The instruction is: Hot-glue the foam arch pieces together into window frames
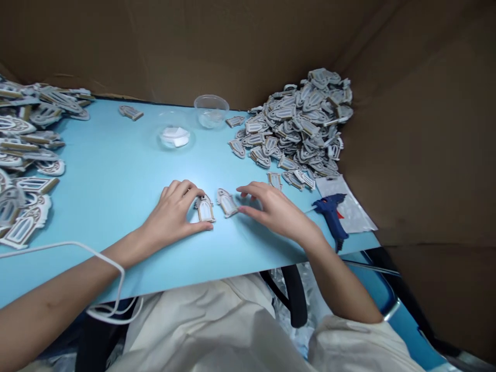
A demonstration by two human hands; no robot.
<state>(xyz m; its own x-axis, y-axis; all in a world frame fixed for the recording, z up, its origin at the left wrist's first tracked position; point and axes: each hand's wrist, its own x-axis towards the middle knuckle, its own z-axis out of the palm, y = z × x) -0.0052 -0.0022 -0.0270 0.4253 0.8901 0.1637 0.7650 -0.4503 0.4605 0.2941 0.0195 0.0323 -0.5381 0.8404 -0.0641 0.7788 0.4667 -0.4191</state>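
On the blue table, my left hand (172, 212) has its thumb and fingertips at the two ends of a small arched window ornament (205, 209), white with a brown edge. Just to its right lies a second arched ornament (227, 203), tilted. My right hand (277, 209) is beside that one, its thumb and fingers apart; the thumb tip is close to the ornament, and whether it touches I cannot tell.
A large pile of ornaments (298, 124) stands at the back right, another pile (27, 155) at the left. A blue glue gun (331, 217) lies on a plastic bag (351, 199). Two clear cups (211, 106) stand at the back. A white cable (96, 253) crosses my left forearm.
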